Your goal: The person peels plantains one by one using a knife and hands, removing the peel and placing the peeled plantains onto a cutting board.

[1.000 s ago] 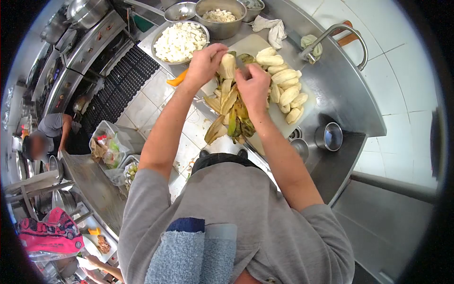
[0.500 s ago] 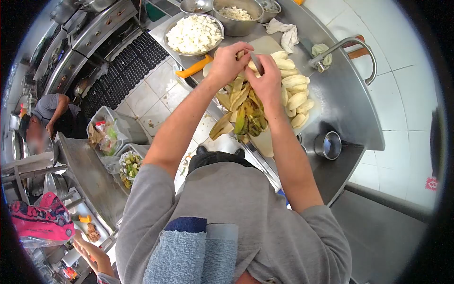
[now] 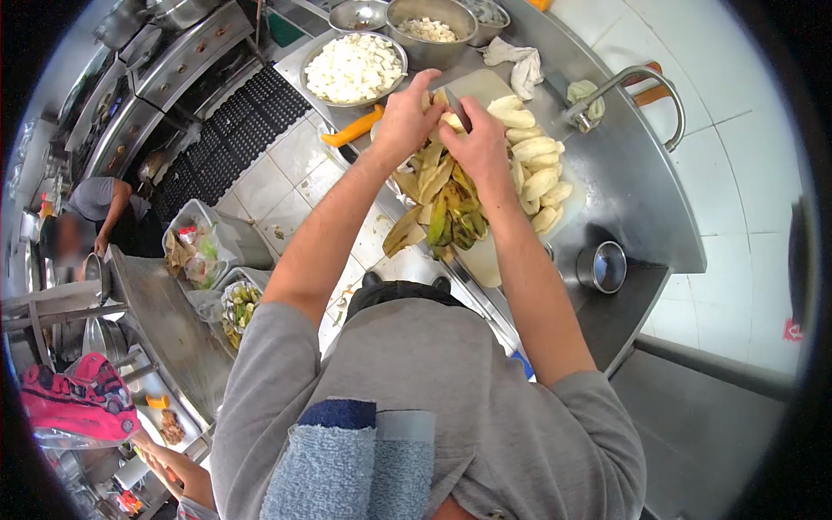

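My right hand (image 3: 475,143) is closed round a knife (image 3: 459,111), its blade pointing up and away from me. Facing it, my left hand (image 3: 409,114) has its fingers curled on a plantain (image 3: 440,97), which shows only as a pale strip between the hands. Below both hands lies a heap of yellow-green and browned plantain peels (image 3: 455,212). Peeled plantains (image 3: 542,165) are piled to the right of my right hand. Peels and plantains rest on a pale cutting board (image 3: 485,84).
A bowl of white cubes (image 3: 355,68) and a pot of pale pieces (image 3: 431,30) stand at the back. An orange object (image 3: 354,127) lies at the counter's left edge. A faucet (image 3: 637,78), cloth (image 3: 517,65) and small metal pot (image 3: 602,266) sit rightward. Another person (image 3: 100,208) bends at far left.
Both hands have shifted slightly left, and the left hand's fingers have lifted a little. The knife blade has moved left with the right hand. The peels and plantains look much the same.
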A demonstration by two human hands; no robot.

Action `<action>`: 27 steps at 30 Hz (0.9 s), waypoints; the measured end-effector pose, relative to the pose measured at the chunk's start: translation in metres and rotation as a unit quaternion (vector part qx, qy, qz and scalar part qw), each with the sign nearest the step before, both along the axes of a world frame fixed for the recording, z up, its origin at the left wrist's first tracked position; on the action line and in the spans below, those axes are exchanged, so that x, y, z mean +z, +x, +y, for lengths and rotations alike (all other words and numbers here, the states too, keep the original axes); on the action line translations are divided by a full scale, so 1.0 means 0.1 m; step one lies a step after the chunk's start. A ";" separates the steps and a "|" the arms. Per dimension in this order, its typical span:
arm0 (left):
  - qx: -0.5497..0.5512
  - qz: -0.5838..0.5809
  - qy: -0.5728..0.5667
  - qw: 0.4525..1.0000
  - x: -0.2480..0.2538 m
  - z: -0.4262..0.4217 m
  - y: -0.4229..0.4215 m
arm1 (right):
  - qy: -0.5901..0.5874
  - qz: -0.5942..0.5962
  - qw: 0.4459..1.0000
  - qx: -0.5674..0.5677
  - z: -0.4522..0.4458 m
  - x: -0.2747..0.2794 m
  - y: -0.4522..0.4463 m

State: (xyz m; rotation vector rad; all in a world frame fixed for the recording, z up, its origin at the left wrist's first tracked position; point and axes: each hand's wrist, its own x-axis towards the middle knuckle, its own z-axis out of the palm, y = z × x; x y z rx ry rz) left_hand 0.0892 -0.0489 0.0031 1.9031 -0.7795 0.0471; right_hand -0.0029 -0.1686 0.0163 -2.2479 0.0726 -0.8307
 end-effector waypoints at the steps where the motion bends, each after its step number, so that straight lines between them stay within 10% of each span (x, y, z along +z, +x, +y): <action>1: 0.003 0.008 0.009 1.000 0.01 0.02 -0.02 | -0.002 -0.007 1.000 0.002 0.00 -0.03 0.01; 27: 0.067 0.171 -0.008 0.983 -0.42 -0.01 -0.04 | 0.130 0.042 0.988 0.074 -0.40 -0.35 -0.10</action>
